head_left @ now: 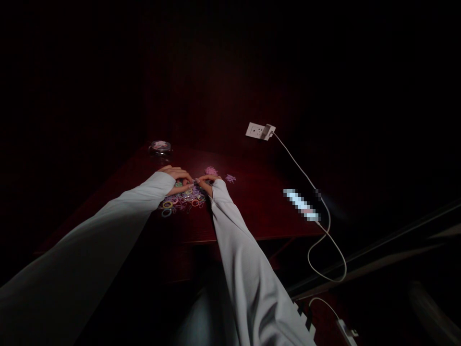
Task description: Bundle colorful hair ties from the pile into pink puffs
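Together, left hand [176,174] and right hand [209,180] are curling narrowly over coloured bands [188,197] — any grip unclear — probably light, stretchy, best pinched by the rim.

The room is very dark, its far left lost in black. A reddish-brown tabletop [248,218] fills the middle, faintly glossy, its near edge catching a thin line of light while the far side fades into shadow. Beyond it, the dark wall [223,96] has a dull red tint and carries a white socket plate [254,129] with a charger [269,131] plugged in; a pale cable [295,161] curves down to the right. At near right, a dim diagonal band [406,257] crosses the gloom, too dark to identify.
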Action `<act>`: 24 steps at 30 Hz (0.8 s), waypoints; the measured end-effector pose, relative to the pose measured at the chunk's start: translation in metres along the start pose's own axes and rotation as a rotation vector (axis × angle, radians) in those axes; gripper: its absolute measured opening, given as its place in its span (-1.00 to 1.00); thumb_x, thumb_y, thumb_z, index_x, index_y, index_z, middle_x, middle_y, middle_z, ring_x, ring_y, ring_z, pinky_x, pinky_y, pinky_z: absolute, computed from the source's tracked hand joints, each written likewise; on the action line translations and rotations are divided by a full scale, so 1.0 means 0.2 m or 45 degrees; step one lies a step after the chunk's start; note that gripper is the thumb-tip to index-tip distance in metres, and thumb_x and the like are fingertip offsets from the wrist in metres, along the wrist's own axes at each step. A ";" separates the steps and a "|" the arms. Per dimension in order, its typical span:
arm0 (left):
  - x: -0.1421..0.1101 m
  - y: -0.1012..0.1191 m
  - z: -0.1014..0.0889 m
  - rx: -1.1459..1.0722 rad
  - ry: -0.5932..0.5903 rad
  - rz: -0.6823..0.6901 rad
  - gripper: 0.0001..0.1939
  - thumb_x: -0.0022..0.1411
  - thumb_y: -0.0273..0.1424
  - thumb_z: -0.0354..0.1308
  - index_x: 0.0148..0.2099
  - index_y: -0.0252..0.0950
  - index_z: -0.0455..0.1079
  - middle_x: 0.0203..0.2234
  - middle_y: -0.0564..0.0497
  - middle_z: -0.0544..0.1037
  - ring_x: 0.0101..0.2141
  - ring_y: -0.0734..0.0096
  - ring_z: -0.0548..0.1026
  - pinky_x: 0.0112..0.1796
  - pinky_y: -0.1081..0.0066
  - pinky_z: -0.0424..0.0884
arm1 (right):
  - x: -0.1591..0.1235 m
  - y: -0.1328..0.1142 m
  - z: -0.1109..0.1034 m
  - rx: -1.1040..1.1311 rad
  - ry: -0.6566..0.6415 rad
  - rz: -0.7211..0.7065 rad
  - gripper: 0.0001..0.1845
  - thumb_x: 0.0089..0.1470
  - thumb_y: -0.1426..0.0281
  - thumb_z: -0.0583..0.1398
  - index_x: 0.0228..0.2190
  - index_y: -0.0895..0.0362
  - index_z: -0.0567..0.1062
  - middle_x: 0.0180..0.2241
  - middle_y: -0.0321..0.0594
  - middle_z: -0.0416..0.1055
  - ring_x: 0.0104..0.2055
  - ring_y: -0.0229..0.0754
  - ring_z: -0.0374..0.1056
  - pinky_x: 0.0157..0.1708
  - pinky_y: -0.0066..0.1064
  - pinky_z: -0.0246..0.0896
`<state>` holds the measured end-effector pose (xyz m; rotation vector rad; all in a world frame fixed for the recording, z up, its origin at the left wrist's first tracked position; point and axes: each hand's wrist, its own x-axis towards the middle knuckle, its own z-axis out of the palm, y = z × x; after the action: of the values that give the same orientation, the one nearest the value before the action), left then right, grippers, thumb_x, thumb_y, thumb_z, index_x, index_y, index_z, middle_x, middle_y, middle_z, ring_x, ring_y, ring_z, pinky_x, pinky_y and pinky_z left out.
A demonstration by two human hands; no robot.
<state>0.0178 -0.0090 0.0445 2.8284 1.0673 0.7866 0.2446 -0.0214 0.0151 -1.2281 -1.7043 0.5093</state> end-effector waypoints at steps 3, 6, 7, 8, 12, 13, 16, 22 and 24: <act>0.00 0.02 -0.02 0.008 0.018 0.003 -0.71 0.47 -0.12 0.15 -0.10 -0.17 0.59 -0.30 0.05 0.69 -0.20 0.28 0.56 -0.10 0.30 0.26 | 0.00 0.01 0.00 0.013 0.007 0.001 -0.78 0.20 0.14 0.40 -0.30 0.00 0.77 -0.28 -0.28 0.68 -0.04 -0.05 0.51 0.01 -0.28 0.37; -0.01 0.02 -0.03 0.053 0.032 0.005 -0.63 0.48 -0.04 0.11 -0.18 -0.19 0.53 -0.34 0.05 0.66 -0.23 0.29 0.54 -0.13 0.30 0.25 | 0.01 0.02 0.02 0.026 -0.003 -0.001 -0.75 0.21 0.11 0.39 -0.30 0.00 0.78 -0.32 -0.29 0.67 -0.08 -0.06 0.51 0.01 -0.28 0.37; -0.01 0.02 -0.03 0.067 0.034 0.004 -0.63 0.48 -0.02 0.11 -0.18 -0.19 0.51 -0.34 0.05 0.65 -0.24 0.28 0.54 -0.14 0.30 0.25 | 0.02 0.03 0.02 0.019 -0.012 0.006 -0.75 0.20 0.10 0.39 -0.31 0.00 0.78 -0.32 -0.29 0.67 -0.07 -0.06 0.51 0.01 -0.28 0.36; 0.00 0.02 -0.04 0.077 0.038 0.002 -0.63 0.47 -0.02 0.11 -0.16 -0.19 0.50 -0.33 0.04 0.65 -0.23 0.28 0.54 -0.14 0.30 0.24 | 0.02 0.03 0.03 0.001 -0.017 0.020 -0.75 0.19 0.10 0.40 -0.33 0.00 0.77 -0.32 -0.29 0.67 -0.07 -0.05 0.50 0.02 -0.28 0.35; 0.00 0.02 -0.03 0.096 0.077 -0.032 -0.70 0.50 -0.10 0.08 -0.07 -0.18 0.50 -0.24 0.01 0.65 -0.16 0.23 0.55 -0.13 0.29 0.25 | 0.04 0.07 0.07 -0.102 0.004 0.066 -0.73 0.17 0.10 0.42 -0.42 0.00 0.75 -0.32 -0.26 0.66 -0.01 -0.01 0.45 0.04 -0.26 0.32; 0.00 0.02 -0.03 0.102 0.093 -0.046 -0.70 0.52 -0.13 0.05 -0.07 -0.18 0.50 -0.22 0.01 0.66 -0.15 0.23 0.55 -0.12 0.29 0.25 | 0.05 0.07 0.08 -0.115 0.011 0.070 -0.72 0.18 0.09 0.41 -0.42 0.00 0.75 -0.31 -0.26 0.66 0.00 -0.02 0.44 0.04 -0.26 0.31; 0.00 0.03 -0.02 0.117 0.130 -0.077 -0.66 0.57 -0.16 -0.04 -0.06 -0.19 0.51 -0.20 -0.01 0.66 -0.13 0.21 0.56 -0.10 0.27 0.27 | 0.06 0.08 0.09 -0.129 0.010 0.082 -0.73 0.23 0.11 0.39 -0.38 0.00 0.76 -0.29 -0.26 0.66 -0.02 -0.04 0.43 0.07 -0.25 0.29; 0.00 0.02 -0.01 0.129 0.139 -0.097 -0.64 0.59 -0.17 -0.05 -0.09 -0.19 0.53 -0.17 -0.03 0.68 -0.10 0.20 0.56 -0.09 0.25 0.28 | 0.01 0.07 0.06 -0.179 -0.139 -0.022 -0.84 0.13 0.22 0.49 -0.22 -0.06 0.78 -0.18 -0.25 0.67 0.07 -0.04 0.40 0.20 -0.19 0.23; 0.00 0.01 -0.01 0.129 0.126 -0.092 -0.63 0.59 -0.18 -0.05 -0.10 -0.19 0.54 -0.18 -0.03 0.68 -0.10 0.20 0.56 -0.09 0.25 0.28 | -0.01 0.06 0.05 -0.190 -0.159 -0.065 -0.84 0.11 0.22 0.50 -0.24 -0.06 0.78 -0.14 -0.22 0.65 0.08 -0.03 0.38 0.20 -0.19 0.23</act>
<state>0.0185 -0.0106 0.0457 2.8403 1.2505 0.8996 0.2427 -0.0174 0.0009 -1.2769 -1.9031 0.4423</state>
